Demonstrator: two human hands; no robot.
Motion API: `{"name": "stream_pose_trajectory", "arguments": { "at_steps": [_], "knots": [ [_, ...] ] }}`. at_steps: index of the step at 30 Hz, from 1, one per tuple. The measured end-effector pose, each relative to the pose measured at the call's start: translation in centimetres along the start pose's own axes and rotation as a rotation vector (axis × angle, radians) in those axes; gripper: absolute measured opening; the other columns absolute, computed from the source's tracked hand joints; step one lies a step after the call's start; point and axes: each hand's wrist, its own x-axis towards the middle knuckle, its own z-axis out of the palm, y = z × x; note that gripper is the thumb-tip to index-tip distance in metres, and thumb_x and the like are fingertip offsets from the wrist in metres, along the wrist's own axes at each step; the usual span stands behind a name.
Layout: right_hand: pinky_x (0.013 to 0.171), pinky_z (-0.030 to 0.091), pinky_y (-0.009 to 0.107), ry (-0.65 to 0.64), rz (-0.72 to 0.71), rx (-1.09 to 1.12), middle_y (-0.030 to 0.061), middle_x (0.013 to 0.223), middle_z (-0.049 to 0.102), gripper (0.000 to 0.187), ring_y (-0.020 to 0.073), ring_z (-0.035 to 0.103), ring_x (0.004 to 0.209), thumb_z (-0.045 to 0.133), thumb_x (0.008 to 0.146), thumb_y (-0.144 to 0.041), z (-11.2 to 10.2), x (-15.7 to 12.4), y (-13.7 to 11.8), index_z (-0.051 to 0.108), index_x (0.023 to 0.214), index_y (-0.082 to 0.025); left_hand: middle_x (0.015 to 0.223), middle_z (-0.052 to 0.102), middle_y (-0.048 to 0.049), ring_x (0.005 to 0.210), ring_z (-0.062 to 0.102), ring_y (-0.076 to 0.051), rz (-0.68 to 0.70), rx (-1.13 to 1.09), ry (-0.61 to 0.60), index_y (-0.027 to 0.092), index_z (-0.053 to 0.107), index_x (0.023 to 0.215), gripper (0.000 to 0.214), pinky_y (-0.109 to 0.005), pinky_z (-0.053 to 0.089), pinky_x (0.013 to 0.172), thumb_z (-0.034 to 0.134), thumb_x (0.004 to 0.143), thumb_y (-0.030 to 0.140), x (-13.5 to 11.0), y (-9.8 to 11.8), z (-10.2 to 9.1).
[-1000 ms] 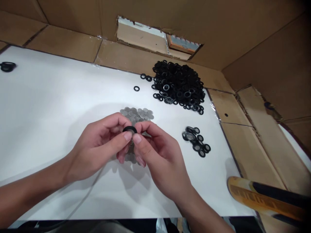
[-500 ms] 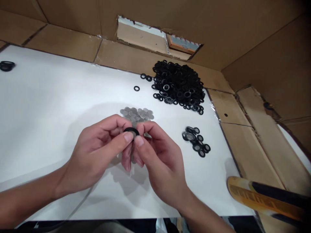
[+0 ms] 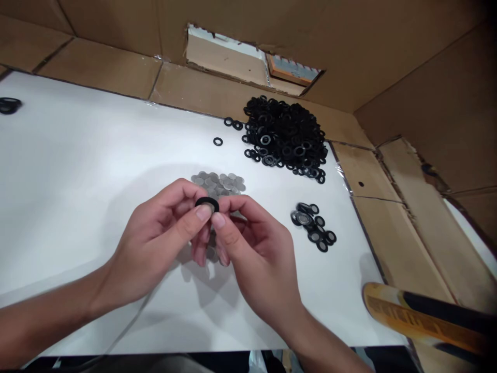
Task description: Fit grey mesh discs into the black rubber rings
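Observation:
Between my left hand [image 3: 159, 238] and my right hand [image 3: 252, 248], the fingertips of both pinch a black rubber ring [image 3: 206, 203] with a grey metal disc seated in or against it. Just behind my hands lies a loose pile of grey metal discs [image 3: 217, 182], partly hidden by my fingers. A large heap of black rings [image 3: 285, 137] sits farther back. A smaller group of black rings with grey centres [image 3: 313, 224] lies to the right of my right hand.
The white board [image 3: 77, 155] carries everything, with a small dark stack [image 3: 8, 105] at its far left and a lone black ring [image 3: 218, 141] near the heap. Cardboard walls [image 3: 427, 103] surround it. A yellow-and-black object [image 3: 421, 317] juts in at lower right.
My hands have risen slightly, carrying the ring up the picture. The ring now tilts more, showing more of its face.

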Motion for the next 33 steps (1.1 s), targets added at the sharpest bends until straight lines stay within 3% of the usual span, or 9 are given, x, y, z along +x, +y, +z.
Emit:
{"name": "stream_pose_trajectory", "arguments": {
  "at_steps": [3, 6, 8, 11, 16, 23, 33],
  "knots": [
    [0.057, 0.053, 0.025, 0.009, 0.03, 0.021, -0.0082, 0.061, 0.056, 0.016, 0.0075, 0.045, 0.047, 0.078, 0.092, -0.025, -0.27, 0.14, -0.21, 0.062, 0.088, -0.021, 0.067, 0.067, 0.0044, 0.057, 0.066, -0.011, -0.021, 0.03, -0.016, 0.021, 0.071, 0.092, 0.01, -0.022, 0.058, 0.06, 0.068, 0.101, 0.024, 0.23, 0.1, -0.1],
    [0.056, 0.051, 0.026, -0.044, 0.085, -0.01, -0.0089, 0.058, 0.049, 0.023, 0.0086, 0.042, 0.048, 0.077, 0.094, -0.036, -0.53, 0.13, -0.16, 0.06, 0.088, -0.022, 0.065, 0.067, 0.0038, 0.054, 0.063, -0.01, -0.06, 0.064, 0.043, 0.019, 0.072, 0.086, 0.01, -0.021, 0.056, 0.056, 0.072, 0.096, 0.021, 0.43, 0.36, -0.04],
    [0.057, 0.049, 0.026, -0.082, 0.097, -0.035, -0.0088, 0.058, 0.047, 0.025, 0.0098, 0.044, 0.049, 0.07, 0.098, -0.042, -0.66, 0.08, 0.03, 0.058, 0.09, -0.022, 0.065, 0.067, 0.0037, 0.053, 0.063, -0.01, -0.078, 0.086, 0.067, 0.019, 0.072, 0.083, 0.011, -0.021, 0.055, 0.054, 0.072, 0.094, 0.018, 0.53, 0.53, -0.03],
    [0.062, 0.051, 0.027, -0.116, 0.086, -0.033, -0.0076, 0.06, 0.05, 0.023, 0.0115, 0.052, 0.055, 0.061, 0.104, -0.042, -0.76, -0.02, 0.34, 0.056, 0.093, -0.022, 0.064, 0.07, 0.0033, 0.056, 0.068, -0.012, -0.08, 0.052, -0.008, 0.02, 0.072, 0.085, 0.012, -0.02, 0.056, 0.055, 0.07, 0.097, 0.019, 0.58, 0.66, -0.08],
    [0.071, 0.055, 0.028, -0.14, 0.091, 0.032, -0.0061, 0.065, 0.054, 0.022, 0.0134, 0.063, 0.067, 0.059, 0.106, -0.039, -0.8, -0.2, 0.43, 0.053, 0.093, -0.023, 0.067, 0.072, 0.0035, 0.061, 0.072, -0.012, -0.07, -0.016, -0.055, 0.02, 0.073, 0.088, 0.014, -0.019, 0.057, 0.058, 0.066, 0.101, 0.019, 0.5, 0.59, -0.03],
    [0.069, 0.056, 0.03, -0.088, 0.044, -0.091, -0.0047, 0.068, 0.057, 0.022, 0.0144, 0.064, 0.068, 0.059, 0.106, -0.04, -0.64, -0.42, 0.21, 0.053, 0.093, -0.024, 0.07, 0.07, 0.0035, 0.06, 0.068, -0.012, -0.029, 0.106, -0.009, 0.021, 0.071, 0.09, 0.01, -0.021, 0.059, 0.061, 0.069, 0.099, 0.023, 0.37, 0.43, -0.17],
    [0.064, 0.053, 0.025, -0.059, 0.015, -0.166, -0.0033, 0.075, 0.066, 0.013, 0.011, 0.062, 0.064, 0.062, 0.105, -0.032, -0.64, -0.18, 0.14, 0.058, 0.099, -0.022, 0.069, 0.069, 0.0048, 0.061, 0.067, -0.011, -0.011, 0.088, 0.039, 0.022, 0.066, 0.098, 0.009, -0.02, 0.057, 0.062, 0.063, 0.104, 0.028, 0.11, 0.02, 0.13]
  ]
}}
